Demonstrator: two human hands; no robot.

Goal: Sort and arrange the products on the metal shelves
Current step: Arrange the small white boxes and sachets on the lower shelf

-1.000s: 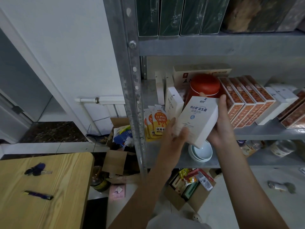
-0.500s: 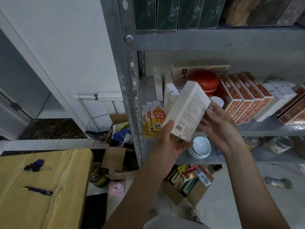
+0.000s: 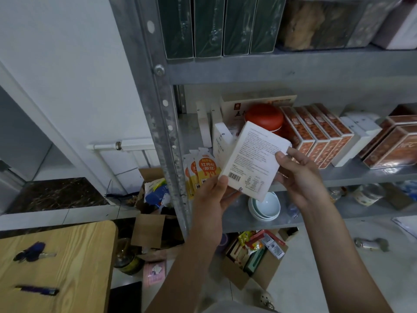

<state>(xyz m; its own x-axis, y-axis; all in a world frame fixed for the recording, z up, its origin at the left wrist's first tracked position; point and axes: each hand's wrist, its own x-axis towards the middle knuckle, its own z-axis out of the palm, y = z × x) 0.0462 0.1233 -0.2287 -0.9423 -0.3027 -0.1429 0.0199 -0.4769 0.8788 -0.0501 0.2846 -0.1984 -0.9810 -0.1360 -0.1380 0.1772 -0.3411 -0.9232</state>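
Note:
I hold a white box (image 3: 252, 159) in front of the middle metal shelf (image 3: 361, 175), its printed back with a barcode facing me. My left hand (image 3: 214, 197) grips its lower left corner, thumb on the back face. My right hand (image 3: 297, 175) holds its right edge with the thumb on top. Behind the box stand a similar white box (image 3: 221, 141), a red round tin (image 3: 265, 117), a row of orange-patterned boxes (image 3: 316, 134) and orange drink pouches (image 3: 203, 170).
Dark green boxes (image 3: 216, 26) fill the top shelf. Stacked pale bowls (image 3: 265, 205) and jars (image 3: 367, 194) sit on the lower shelf. Open cardboard boxes of goods (image 3: 255, 256) lie on the floor. A wooden table (image 3: 67, 263) with keys (image 3: 31, 253) and a pen (image 3: 37, 290) stands at lower left.
The white box has been turned over from its front label to its printed back, and tilted a little more toward me. Both hands shifted along its edges.

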